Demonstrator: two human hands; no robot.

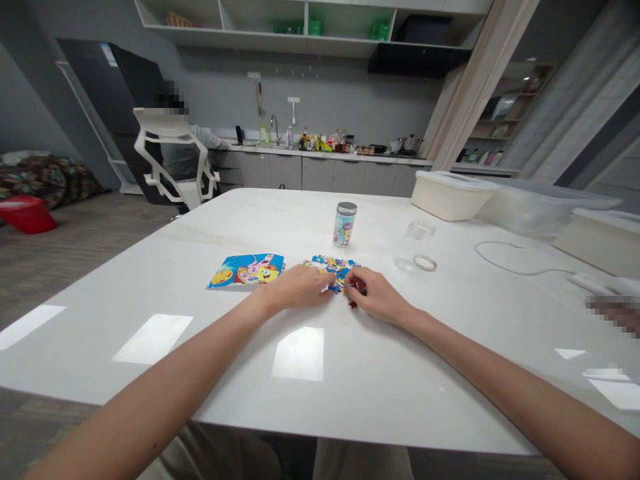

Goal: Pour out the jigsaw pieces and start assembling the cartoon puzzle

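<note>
A: Which step is in hand?

B: Judged from the position of the hands, the sorting or fitting of jigsaw pieces (336,267). They lie in a loose pile on the white table (190,233), between and beyond the two hands.

A: State of the fingers?

B: The left hand (311,287) is curled at the near left edge of the pile. The right hand (376,293) is bent opposite, its thumb and fingertips close together. Whether either grips a piece cannot be told; the fingers hide it.

A: What does the next move call for?

B: In the reporter's judgement, a light fingertip pinch to part one piece from its neighbours, checked against the printed picture sheet (247,271) on the left.

A: Containers?

B: One printed canister (345,228) stands upright behind the pile, silver lid on, contents hidden. To its right is a clear vessel (421,231), too faint to describe fully, with a ring-shaped lid (425,263) lying nearer. Farther right stands a whitish lidded bin (450,197); its contents are not visible.
</note>
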